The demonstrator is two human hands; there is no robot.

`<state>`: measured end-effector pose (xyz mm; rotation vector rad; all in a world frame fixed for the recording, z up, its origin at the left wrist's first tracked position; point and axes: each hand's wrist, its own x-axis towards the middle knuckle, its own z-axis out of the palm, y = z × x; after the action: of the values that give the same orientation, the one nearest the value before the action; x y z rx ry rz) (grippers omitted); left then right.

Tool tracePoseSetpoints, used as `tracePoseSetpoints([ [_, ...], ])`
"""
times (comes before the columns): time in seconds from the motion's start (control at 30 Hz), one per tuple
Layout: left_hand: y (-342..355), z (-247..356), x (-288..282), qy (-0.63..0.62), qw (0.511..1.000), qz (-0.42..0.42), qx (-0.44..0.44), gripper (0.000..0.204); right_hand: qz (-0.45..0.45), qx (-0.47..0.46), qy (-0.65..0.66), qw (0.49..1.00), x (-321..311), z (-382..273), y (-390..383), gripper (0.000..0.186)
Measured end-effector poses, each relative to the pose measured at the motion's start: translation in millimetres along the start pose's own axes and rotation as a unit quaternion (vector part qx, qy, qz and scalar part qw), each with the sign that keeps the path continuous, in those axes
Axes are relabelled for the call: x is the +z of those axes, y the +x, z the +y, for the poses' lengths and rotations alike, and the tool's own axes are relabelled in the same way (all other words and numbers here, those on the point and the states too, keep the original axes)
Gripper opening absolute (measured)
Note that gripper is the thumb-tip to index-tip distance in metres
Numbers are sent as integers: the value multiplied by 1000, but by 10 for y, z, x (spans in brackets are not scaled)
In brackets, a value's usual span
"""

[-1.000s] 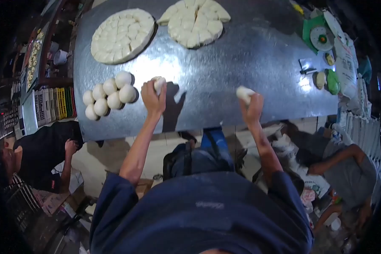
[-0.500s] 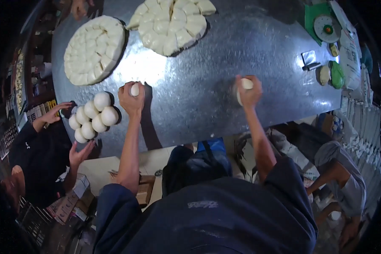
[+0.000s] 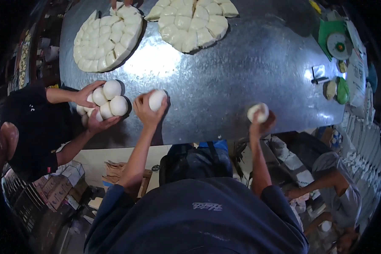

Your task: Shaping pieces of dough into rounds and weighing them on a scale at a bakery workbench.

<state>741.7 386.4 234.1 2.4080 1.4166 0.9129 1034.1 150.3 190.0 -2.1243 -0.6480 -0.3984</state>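
Note:
A smooth round dough ball (image 3: 157, 100) sits in the curled fingers of my left hand (image 3: 146, 111), over the metal table. Farther right, my right hand (image 3: 264, 122) has its fingers around another dough ball (image 3: 258, 111), close to the table's near edge; this hand is slightly blurred. Left of my left hand, several finished dough balls (image 3: 119, 106) stand in a tight double row. A co-worker's two hands (image 3: 88, 95) clasp that group from both sides.
Two large rounds of dough cut into pieces, one on the left (image 3: 98, 42) and one in the middle (image 3: 186, 25), lie on the metal table (image 3: 207, 89). A green scale (image 3: 334, 42) and a green bundle (image 3: 343, 90) are at the right. Another person (image 3: 336, 182) is at lower right.
Both my hands have opened from tight grips, showing rounder balls; the left moved right, the right nearer me. The co-worker's hands closed onto the row of balls. Another hand reached the left dough round.

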Motion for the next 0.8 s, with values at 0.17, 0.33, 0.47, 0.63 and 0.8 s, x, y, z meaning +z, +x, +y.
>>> tracePoseSetpoints([
  [0.17,430,-19,589,0,989,86,-123,32,25,131,6,991,417,-17,454,33],
  [0.33,27,420,819,-16,997,29,-71,30,-135,113,4,984,600,-374,244,31],
  [0.47,-734,766,42,-69,994,-85,22,45,-182,-47,41,981,-2,-990,-502,42],
  [0.63,-793,434,-425,-172,974,-139,-45,57,-295,75,100,947,-713,-793,-444,58],
  [0.8,-207,-444,-469,-138,976,-16,-166,49,-107,148,142,973,-598,266,238,40],
])
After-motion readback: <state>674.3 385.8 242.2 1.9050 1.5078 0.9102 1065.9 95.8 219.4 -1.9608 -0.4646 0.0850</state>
